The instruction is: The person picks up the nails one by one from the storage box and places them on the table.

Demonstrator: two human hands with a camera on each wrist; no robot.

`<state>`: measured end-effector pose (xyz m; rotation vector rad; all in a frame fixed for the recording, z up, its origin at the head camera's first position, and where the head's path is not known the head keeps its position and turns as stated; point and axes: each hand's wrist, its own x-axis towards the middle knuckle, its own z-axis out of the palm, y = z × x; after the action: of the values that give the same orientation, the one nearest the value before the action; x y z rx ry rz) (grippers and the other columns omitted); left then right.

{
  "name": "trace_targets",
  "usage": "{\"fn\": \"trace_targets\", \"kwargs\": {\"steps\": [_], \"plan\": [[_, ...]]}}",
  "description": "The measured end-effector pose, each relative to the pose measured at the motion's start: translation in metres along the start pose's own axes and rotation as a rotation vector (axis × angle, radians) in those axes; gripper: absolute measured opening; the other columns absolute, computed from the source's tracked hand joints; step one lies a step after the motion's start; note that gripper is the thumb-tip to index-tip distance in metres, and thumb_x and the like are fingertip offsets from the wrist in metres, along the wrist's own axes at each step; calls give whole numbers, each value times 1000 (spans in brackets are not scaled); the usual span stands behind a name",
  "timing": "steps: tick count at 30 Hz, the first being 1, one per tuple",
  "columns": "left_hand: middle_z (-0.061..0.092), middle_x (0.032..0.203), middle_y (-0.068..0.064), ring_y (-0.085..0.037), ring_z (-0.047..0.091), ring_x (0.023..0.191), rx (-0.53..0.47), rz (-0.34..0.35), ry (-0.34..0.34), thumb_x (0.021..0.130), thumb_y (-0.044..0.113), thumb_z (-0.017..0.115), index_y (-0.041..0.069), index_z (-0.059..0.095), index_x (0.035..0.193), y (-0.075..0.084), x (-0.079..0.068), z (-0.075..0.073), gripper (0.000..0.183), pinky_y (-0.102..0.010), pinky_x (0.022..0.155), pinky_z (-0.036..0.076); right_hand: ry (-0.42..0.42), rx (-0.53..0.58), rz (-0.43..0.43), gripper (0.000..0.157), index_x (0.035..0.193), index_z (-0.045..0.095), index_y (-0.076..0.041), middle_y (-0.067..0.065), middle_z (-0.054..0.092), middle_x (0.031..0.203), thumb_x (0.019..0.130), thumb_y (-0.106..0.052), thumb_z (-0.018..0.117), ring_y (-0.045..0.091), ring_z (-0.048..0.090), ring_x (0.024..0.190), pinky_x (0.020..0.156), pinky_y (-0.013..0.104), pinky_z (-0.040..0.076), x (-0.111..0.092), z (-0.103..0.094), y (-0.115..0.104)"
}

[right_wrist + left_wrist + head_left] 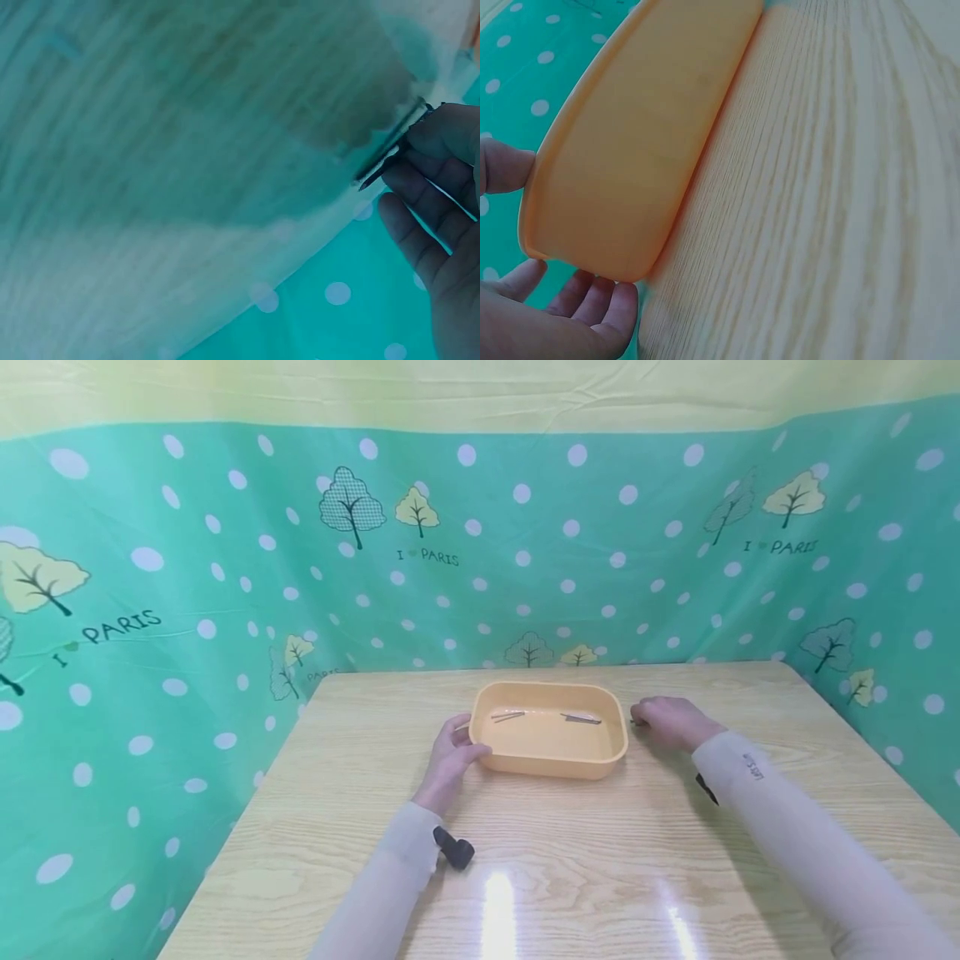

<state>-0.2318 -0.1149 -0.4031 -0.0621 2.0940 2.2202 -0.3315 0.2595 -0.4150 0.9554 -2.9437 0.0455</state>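
A shallow peach-orange plastic basin (547, 767) with rounded corners stands on the table. My left hand (451, 762) grips its left end, the thumb on the rim at the near corner and the fingers against the end wall. Inside the basin lie several thin dark nails, a pair (508, 717) on the left and a small bunch (581, 719) on the right. Just beyond the basin's right end, my right hand (675, 722) is low over the table. In the right wrist view its thumb and fingertips pinch a dark, pointed nail (381, 169); whether it holds more than one is unclear.
The wood-grain table (577, 852) extends around the basin on all sides. A green polka-dot curtain (525, 543) with tree prints hangs behind the table and along both sides. A black strap device (454, 848) sits on the left wrist.
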Motion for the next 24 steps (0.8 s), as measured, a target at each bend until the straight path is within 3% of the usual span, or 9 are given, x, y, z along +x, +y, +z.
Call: {"fn": "trace_targets", "kwargs": {"steps": [6,24], "plan": [[38,141,-30,-43,43,126,-10,5,-4,74,-3,64,-2,32,142,0,0,1,75,-46,106,37,36,28,-12,14,78,64,-14,-2,63,77,86,-2,63,16,57,68,66,39,52,0,6,1],[37,141,-30,-43,43,126,2,1,-4,75,-3,64,-2,31,143,1,0,0,76,-46,107,36,35,13,-21,14,77,63,-13,-3,56,73,85,-1,64,14,51,64,61,36,50,1,6,-1]]}}
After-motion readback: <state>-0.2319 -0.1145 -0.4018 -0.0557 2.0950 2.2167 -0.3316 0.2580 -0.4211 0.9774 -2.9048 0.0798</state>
